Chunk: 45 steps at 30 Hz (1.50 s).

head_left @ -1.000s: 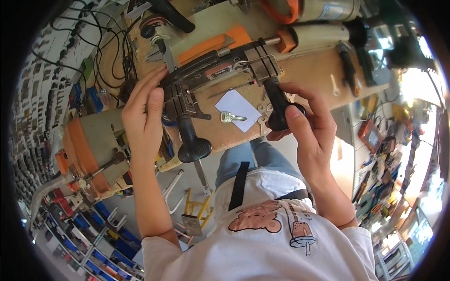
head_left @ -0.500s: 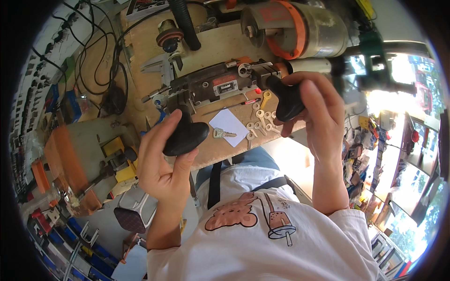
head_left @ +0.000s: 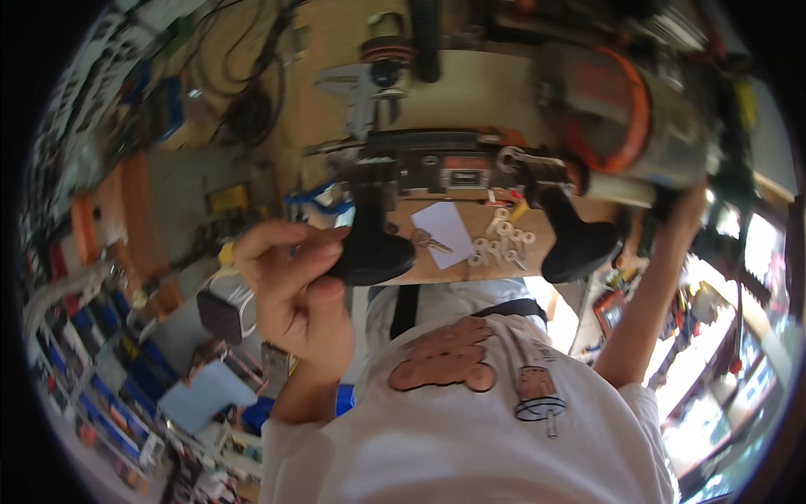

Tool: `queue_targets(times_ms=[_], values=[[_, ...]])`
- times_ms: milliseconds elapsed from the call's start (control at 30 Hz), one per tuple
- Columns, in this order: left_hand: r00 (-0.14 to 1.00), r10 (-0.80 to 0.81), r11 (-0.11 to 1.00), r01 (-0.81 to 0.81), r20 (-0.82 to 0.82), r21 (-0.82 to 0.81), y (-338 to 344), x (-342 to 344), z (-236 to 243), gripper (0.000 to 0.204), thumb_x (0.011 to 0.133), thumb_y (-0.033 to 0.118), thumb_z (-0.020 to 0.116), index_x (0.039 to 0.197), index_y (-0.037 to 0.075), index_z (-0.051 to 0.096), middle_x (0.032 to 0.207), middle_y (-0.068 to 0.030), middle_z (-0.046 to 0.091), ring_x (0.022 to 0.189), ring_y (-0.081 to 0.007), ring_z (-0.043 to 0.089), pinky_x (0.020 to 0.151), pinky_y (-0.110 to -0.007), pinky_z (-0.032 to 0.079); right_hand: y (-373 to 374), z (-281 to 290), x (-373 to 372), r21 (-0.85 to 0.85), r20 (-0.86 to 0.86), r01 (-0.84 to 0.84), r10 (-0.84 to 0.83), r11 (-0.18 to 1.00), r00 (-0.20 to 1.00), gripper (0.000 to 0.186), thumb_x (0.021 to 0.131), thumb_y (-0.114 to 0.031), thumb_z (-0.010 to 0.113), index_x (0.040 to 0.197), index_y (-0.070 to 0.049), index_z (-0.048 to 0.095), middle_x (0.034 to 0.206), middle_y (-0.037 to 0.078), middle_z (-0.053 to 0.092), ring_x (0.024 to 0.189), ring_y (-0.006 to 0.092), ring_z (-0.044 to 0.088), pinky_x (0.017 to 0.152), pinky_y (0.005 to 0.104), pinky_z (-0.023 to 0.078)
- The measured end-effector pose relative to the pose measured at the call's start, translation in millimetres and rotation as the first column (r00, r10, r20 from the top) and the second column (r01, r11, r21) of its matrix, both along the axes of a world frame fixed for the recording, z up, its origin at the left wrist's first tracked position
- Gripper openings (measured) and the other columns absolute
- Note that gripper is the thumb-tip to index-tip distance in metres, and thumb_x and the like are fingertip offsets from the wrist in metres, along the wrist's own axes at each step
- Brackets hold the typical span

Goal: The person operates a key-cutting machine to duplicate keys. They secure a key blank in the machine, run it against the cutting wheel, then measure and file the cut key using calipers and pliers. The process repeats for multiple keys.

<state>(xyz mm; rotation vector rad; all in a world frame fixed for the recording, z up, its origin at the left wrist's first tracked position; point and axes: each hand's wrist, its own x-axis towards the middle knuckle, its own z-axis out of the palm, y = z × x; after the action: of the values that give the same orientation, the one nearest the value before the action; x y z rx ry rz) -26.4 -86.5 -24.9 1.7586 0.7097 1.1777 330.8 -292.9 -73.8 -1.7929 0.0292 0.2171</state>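
Black handles (head_left: 378, 254) jut from a dark machine (head_left: 430, 176) with a red panel (head_left: 467, 162); the paper (head_left: 442, 228) is white, the keys (head_left: 504, 227) pale, the worktop (head_left: 447, 272) tan, the T-shirt (head_left: 470, 437) white with a brown bear print (head_left: 441, 363).

Wide fisheye view from the head, facing down, white shirt (head_left: 453, 454) close below, workbench (head_left: 294, 118) farther off

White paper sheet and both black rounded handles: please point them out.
White paper sheet (head_left: 447, 223): head view, upper part.
Left black rounded handle (head_left: 378, 254): head view, grip.
Right black rounded handle (head_left: 579, 246): head view, grip.

Left hand (head_left: 290, 290) half curled, right arm (head_left: 648, 323) outstretched
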Motion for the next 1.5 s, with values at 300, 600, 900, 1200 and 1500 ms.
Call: queue_targets(times_ms=[300, 600, 900, 1200, 1500], values=[[0.994, 0.055, 0.997, -0.049, -0.090, 0.067, 9, -1, 0, 0.031, 0.089, 0.037, 0.052, 0.093, 0.006, 0.056, 0.104, -0.0133, 0.043, 0.096, -0.0239, 0.050, 0.094, -0.045, 0.040, 0, -6, -37, -0.059, 0.250, -0.059, 0.072, 0.997, 0.965, 0.035, 0.093, -0.025, 0.043, 0.113, 0.002, 0.054, 0.100, 0.006, 0.057, 0.086, 0.0135, 0.055, 0.075, 0.0247, 0.043], [0.979, -0.048, 0.991, 0.071, -0.196, 0.113, 22, -2, 4, 0.031, 0.088, 0.041, 0.052, 0.092, 0.010, 0.055, 0.101, -0.0116, 0.043, 0.094, -0.0214, 0.049, 0.097, -0.048, 0.036, 7, 49, -101, -0.303, 0.776, -0.163, 0.342, 0.939, 0.530, 0.035, 0.092, -0.016, 0.049, 0.116, 0.008, 0.045, 0.111, 0.021, 0.055, 0.102, 0.0270, 0.055, 0.090, 0.0369, 0.042], [0.971, -0.175, 0.967, 0.201, -0.165, 0.157, 31, -6, 0, 0.028, 0.089, 0.034, 0.051, 0.096, 0.008, 0.053, 0.107, -0.0132, 0.041, 0.106, -0.0253, 0.045, 0.104, -0.056, 0.026, 33, 30, -46, -0.099, 0.283, 0.075, -0.045, 0.992, 0.958, 0.052, 0.096, -0.040, 0.035, 0.123, 0.002, 0.048, 0.119, 0.011, 0.054, 0.109, 0.0175, 0.049, 0.093, 0.0287, 0.037], [0.989, -0.133, 0.972, 0.143, -0.066, 0.187, 35, 7, -10, 0.034, 0.077, 0.044, 0.063, 0.085, 0.012, 0.064, 0.109, -0.0111, 0.041, 0.105, -0.0275, 0.045, 0.104, -0.051, 0.021, 5, 25, -62, -0.253, 0.413, 0.080, 0.033, 0.964, 0.910, 0.047, 0.097, -0.030, 0.033, 0.127, 0.004, 0.042, 0.120, 0.017, 0.050, 0.110, 0.0231, 0.051, 0.096, 0.0345, 0.038], [0.967, -0.223, 0.939, 0.247, -0.124, 0.239, 40, 21, -5, 0.036, 0.085, 0.045, 0.055, 0.086, 0.010, 0.058, 0.111, -0.0126, 0.038, 0.113, -0.0322, 0.041, 0.104, -0.053, 0.023, -53, -8, -66, -0.459, 0.314, -0.060, 0.225, 0.886, 0.923, 0.041, 0.089, -0.029, 0.047, 0.111, 0.005, 0.051, 0.104, 0.013, 0.057, 0.094, 0.0223, 0.055, 0.086, 0.0325, 0.042]])
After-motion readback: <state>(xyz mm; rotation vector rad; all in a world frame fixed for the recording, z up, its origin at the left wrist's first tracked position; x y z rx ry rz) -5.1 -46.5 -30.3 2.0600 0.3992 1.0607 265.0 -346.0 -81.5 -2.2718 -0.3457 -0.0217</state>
